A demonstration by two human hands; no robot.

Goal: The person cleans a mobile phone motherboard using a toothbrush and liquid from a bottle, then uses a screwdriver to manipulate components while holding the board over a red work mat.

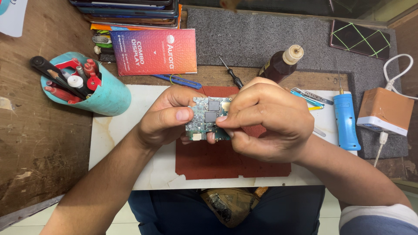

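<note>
A small green circuit board (pixel 208 118) with black chips is held up over a dark red work mat (pixel 204 163). My left hand (pixel 167 116) grips the board's left edge, thumb on top. My right hand (pixel 263 119) pinches its right edge, with fingers curled and the thumb tip on the board's face. Part of the board is hidden under my right fingers.
A teal cup of pens and tools (pixel 82 85) stands at the left. A red-orange box (pixel 153 51) and stacked devices lie behind. A screwdriver (pixel 230 73), brown bottle (pixel 281 63), tweezers (pixel 311 95), blue hand tool (pixel 346 119) and orange-white box (pixel 384 111) sit at the right.
</note>
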